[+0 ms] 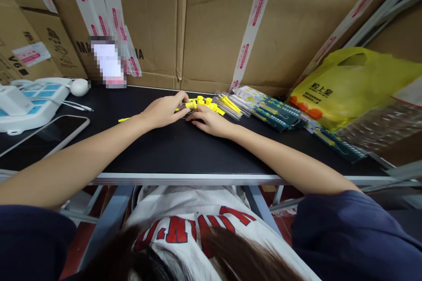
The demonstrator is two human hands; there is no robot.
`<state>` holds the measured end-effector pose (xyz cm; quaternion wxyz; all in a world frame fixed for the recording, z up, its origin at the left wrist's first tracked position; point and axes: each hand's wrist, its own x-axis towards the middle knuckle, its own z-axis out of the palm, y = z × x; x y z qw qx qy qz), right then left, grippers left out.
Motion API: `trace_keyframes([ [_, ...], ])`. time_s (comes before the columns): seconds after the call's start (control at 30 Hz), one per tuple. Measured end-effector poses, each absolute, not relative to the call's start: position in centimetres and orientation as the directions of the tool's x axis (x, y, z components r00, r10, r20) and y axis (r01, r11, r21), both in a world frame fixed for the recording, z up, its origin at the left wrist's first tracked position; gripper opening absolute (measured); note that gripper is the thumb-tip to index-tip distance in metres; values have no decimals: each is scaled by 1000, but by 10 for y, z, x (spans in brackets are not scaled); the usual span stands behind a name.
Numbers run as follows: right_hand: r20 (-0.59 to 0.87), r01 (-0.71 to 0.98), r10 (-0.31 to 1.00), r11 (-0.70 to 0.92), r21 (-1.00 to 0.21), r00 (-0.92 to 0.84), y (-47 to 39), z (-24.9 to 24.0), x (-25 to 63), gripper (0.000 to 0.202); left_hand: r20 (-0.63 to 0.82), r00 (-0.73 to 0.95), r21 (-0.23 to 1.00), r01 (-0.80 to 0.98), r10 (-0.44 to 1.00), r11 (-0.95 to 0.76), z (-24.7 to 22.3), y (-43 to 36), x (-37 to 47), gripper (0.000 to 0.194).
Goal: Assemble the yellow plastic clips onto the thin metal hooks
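My left hand (165,109) is closed around a small clear tube with a yellow end (190,104), low over the black tabletop. Close beside it, my right hand (212,122) has its fingers bent down around thin metal pieces; what they pinch is too small to make out. Just beyond both hands lies a pile of yellow plastic parts (211,104). Clear tubes (235,109), with yellow pieces among them, lie to the right of the pile. A thin yellow piece (124,119) sticks out beside my left forearm.
Printed green and white cards (277,114) lie to the right, near a yellow plastic bag (359,83) and clear plastic packaging (382,127). At left are a phone (42,140) and a power strip (36,101). Another phone (108,62) leans against the cardboard boxes (211,22) behind.
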<state>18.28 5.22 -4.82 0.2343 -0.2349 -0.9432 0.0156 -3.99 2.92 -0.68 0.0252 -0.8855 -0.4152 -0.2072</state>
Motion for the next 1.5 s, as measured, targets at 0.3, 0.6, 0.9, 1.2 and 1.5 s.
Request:
trace_keyframes([
  [0.3, 456, 451, 485, 872, -190, -747, 72, -54, 183, 18, 351, 639, 157, 680, 684, -716, -12, 31, -38, 36],
  [0.6, 534, 270, 608, 769, -579, -587, 52, -46, 194, 39, 371, 651, 148, 663, 663, -734, -12, 30, -39, 36],
  [0.9, 563, 194, 652, 723, -663, -507, 40, -34, 194, 43, 368, 659, 167, 647, 656, -744, -14, 30, -39, 34],
  [1.2, 522, 201, 673, 693, -692, -523, 39, -35, 194, 41, 371, 683, 163, 620, 630, -768, -16, 30, -38, 32],
  [1.5, 529, 212, 674, 698, -684, -515, 39, -35, 195, 41, 356, 679, 160, 632, 642, -758, -16, 32, -38, 32],
])
